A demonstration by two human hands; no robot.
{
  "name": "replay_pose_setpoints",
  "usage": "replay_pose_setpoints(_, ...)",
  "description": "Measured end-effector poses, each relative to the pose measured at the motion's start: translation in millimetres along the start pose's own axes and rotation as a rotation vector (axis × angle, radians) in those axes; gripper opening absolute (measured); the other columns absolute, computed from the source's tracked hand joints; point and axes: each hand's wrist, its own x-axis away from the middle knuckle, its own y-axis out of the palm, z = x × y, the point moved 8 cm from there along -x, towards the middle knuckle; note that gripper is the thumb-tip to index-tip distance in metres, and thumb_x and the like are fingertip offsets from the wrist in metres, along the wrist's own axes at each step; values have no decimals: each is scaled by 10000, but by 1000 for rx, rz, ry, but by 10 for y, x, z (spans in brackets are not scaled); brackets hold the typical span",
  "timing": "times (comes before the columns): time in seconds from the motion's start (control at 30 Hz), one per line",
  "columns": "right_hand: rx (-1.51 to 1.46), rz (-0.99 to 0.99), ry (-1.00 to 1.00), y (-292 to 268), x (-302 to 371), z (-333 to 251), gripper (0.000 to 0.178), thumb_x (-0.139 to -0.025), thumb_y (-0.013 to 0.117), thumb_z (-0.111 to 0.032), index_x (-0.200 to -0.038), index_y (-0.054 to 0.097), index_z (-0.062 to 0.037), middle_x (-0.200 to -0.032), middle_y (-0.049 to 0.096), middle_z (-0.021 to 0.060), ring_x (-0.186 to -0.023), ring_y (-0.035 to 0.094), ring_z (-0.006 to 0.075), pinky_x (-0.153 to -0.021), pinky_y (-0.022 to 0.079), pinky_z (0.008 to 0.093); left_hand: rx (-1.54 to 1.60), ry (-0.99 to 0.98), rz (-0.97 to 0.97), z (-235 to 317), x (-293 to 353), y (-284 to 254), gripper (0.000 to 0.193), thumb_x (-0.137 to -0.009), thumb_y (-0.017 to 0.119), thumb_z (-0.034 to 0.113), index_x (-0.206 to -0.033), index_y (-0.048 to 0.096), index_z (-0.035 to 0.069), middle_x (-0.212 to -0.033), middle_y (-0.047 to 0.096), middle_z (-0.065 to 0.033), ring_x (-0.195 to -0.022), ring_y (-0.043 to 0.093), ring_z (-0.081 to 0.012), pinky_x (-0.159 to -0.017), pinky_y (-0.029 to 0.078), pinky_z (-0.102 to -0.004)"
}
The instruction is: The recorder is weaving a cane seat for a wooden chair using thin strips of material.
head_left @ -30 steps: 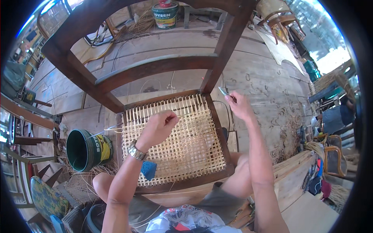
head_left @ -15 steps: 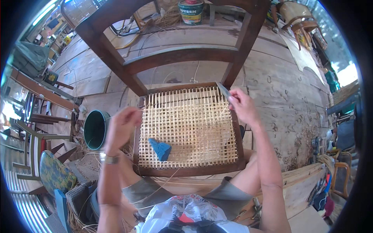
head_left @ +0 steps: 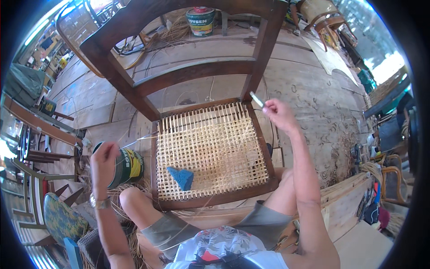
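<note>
A dark wooden chair frame stands in front of me between my knees, its seat woven with pale cane strips. Near the back rail the weave thins to strips running mostly one way. My left hand is out to the left over the bucket, fingers pinched on a thin cane strand that runs to the seat's left edge. Beside the back right post, my right hand grips a slim knife, its blade pointing away toward the post. A blue wedge-shaped piece lies on the near left of the weave.
A dark green bucket stands close to the chair's left side. Another paint bucket is on the plank floor beyond the backrest. Other chairs crowd the left, and a wooden armchair stands far right.
My left hand has drawn away from the seat's left edge, out to the left, pulling the strand. My right hand, still with the knife, stays by the back right corner. The view has shifted slightly.
</note>
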Motion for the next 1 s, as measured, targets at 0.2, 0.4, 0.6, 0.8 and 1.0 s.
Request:
replay_pose_setpoints(0.2, 456, -370, -346, 1044, 627, -480, 206, -929, 624, -114, -1107, 639, -13, -961, 607, 126, -849, 646, 250, -799, 545, 380, -58, 361, -111, 1473, -600, 1589, 160, -911, 660, 136, -992, 726, 15, -891, 674, -150, -829, 657, -286, -755, 509, -377)
replay_pose_setpoints(0.4, 463, -394, -453, 1620, 836, -508, 245, -860, 635, -81, -1078, 615, 28, -1001, 582, 171, -961, 611, 303, -855, 507, 425, -115, 533, -579, 2219, -633, 3363, 194, -891, 626, 190, -953, 752, 55, -987, 684, -191, -934, 666, -382, -845, 520, -474)
replay_pose_setpoints(0.6, 436, 65, -873, 1545, 789, -662, 183, -858, 630, -128, -999, 649, -12, -970, 619, 150, -922, 621, 299, -853, 506, 419, -419, 644, -605, 2532, -661, 3966, 147, -853, 665, 183, -881, 742, 61, -1004, 681, -199, -952, 672, -374, -854, 533, -472)
replay_pose_setpoints(0.8, 420, -775, -395, 826, 1073, -603, 289, -902, 695, -292, -1081, 683, -65, -1024, 691, 174, -1007, 682, 314, -889, 538, 440, -492, 641, -714, 2598, -616, 3980, 151, -848, 686, 205, -888, 742, 70, -1017, 666, -169, -996, 668, -351, -862, 536, -451)
replay_pose_setpoints(1.0, 382, 109, -267, -502, 216, -170, 293, -937, 665, -234, -1116, 675, -2, -951, 710, 216, -906, 707, 358, -781, 547, 414, -597, 689, -723, 2434, -586, 4184, 162, -845, 685, 186, -901, 735, 42, -1016, 661, -176, -997, 675, -354, -863, 540, -459)
